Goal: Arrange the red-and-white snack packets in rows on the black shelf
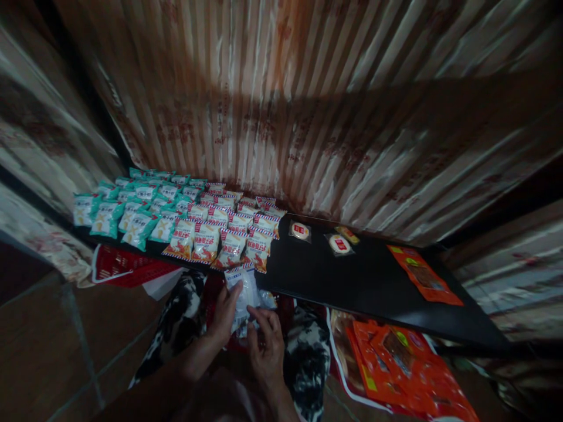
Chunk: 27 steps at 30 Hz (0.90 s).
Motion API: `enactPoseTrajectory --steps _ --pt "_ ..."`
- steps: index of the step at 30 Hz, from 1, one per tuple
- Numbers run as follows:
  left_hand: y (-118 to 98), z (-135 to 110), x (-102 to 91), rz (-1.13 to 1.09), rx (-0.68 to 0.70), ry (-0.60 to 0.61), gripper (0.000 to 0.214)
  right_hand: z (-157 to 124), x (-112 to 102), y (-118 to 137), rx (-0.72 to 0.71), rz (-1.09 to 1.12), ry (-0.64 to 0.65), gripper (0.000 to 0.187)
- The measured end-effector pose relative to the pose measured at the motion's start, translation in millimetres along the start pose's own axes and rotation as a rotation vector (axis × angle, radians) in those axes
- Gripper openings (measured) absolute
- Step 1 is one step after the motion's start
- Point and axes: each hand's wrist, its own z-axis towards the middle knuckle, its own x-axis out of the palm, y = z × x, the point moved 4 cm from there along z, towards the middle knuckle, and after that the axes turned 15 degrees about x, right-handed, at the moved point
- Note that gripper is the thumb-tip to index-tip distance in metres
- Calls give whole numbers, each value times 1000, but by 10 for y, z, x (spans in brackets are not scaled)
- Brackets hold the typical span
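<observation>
A small white snack bag [247, 288] is in my left hand [223, 313], thumb over its face, just in front of the shelf's front edge. My right hand [269, 343] is close on the bag's right side, its index fingertip touching the bag's lower part and the thumb apart from it. Beyond the bag, several white and orange snack bags [232, 247] stand in rows on the black shelf [325, 278]. Below my hands, more packets [266, 299] show partly, mostly hidden.
Teal snack bags [137, 230] fill the shelf's left end. Small round packaged cakes [299, 231] and an orange packet [424, 275] lie farther right. A red basket [112, 266] sits below left; orange packets [404, 363] pile up below right. Striped curtain [281, 117] hangs behind.
</observation>
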Motion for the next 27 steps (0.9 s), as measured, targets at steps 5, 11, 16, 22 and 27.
enactPoseTrajectory --steps 5,11,16,22,27 --pt "-81 -42 60 87 62 55 57 79 18 -100 69 -8 -58 26" --pt "-14 -45 52 184 111 105 58 41 115 -235 175 18 28 33" --pt "-20 -115 120 176 162 225 60 -16 127 -318 294 59 55 50" --pt "-70 -202 210 82 164 275 58 20 84 -416 438 136 47 62" --pt "-61 -229 222 111 133 243 53 44 93 -583 563 199 4 70"
